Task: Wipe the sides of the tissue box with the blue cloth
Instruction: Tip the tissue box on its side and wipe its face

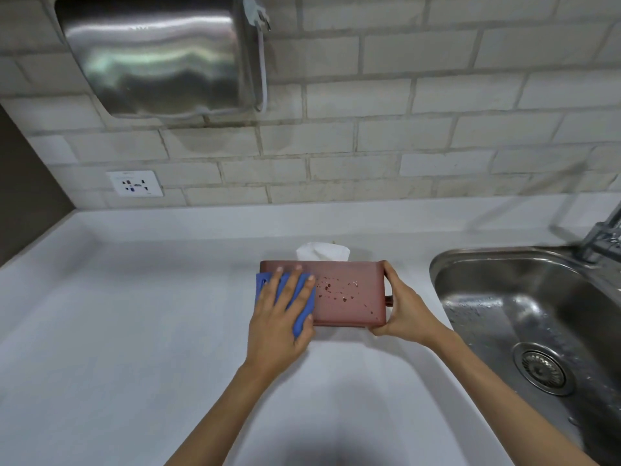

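A reddish-brown tissue box [349, 297] stands on the white counter [134, 314], with a white tissue [322, 252] sticking out on its far side. Water drops and dark specks dot the side facing me. My left hand [282, 314] lies flat on a folded blue cloth [302, 307] and presses it against the left part of that side. My right hand [400, 307] grips the box's right end, thumb on top, fingers wrapped under the near corner.
A steel sink [524, 317] with a round drain [542, 369] sits at the right, its tap [601, 237] above the far rim. On the tiled wall hang a steel hand dryer [161, 52] and a white socket [134, 183].
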The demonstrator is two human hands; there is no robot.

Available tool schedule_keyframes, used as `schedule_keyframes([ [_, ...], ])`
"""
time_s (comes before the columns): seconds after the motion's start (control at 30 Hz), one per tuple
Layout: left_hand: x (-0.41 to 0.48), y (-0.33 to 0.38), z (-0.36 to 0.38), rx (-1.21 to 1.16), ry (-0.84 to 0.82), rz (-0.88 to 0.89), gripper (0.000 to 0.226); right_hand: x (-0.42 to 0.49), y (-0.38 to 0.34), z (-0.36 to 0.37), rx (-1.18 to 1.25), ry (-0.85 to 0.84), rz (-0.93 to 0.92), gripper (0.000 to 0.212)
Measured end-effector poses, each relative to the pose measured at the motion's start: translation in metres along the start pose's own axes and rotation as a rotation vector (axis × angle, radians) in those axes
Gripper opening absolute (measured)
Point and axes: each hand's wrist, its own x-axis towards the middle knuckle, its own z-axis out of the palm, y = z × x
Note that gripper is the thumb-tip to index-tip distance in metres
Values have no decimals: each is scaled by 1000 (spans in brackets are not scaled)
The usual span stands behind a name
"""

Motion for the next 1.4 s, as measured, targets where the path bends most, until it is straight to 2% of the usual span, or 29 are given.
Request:
schedule_keyframes([
  [0.1, -15, -12, -2, 15, -2, 11, 56, 1, 1, 1, 12, -6, 11, 87],
  [0.27, 29, 1, -15, -95, 10, -269, 56, 2, 0, 2, 10, -12, 36, 90],
  [0.4, 46, 25, -9, 12, -35, -155, 57, 4, -1, 1, 4, -16, 36, 91],
  [0.57, 0, 13, -1, 70, -34, 30, 54, 3, 0, 0, 2, -26, 18, 91],
  [0.63, -5, 1, -4, 75, -11, 6, 53, 3, 0, 1, 5, -25, 19, 92],
  [0.77, 26, 11, -14, 11, 26, -216, 54, 4, 2, 2, 25, -17, 28, 92],
  [0.83, 40, 25, -13, 19, -2, -202, 56, 4, 2, 3, 27, -12, 26, 92],
  [0.93, 37, 43, -3, 35, -41, -85, 56, 5, 3, 3, 22, -2, 13, 92],
  [1.1, -4, 19, 3, 63, -16, 49, 55, 6, 8, 3, 19, -15, 16, 93],
  [1.27, 23, 19, -9, 21, -25, -176, 57, 6, 9, 5, 28, -22, 52, 92],
  [1.4, 50, 50, -4, 6, -116, -153, 63, 6, 7, 4, 15, -14, 53, 100],
])
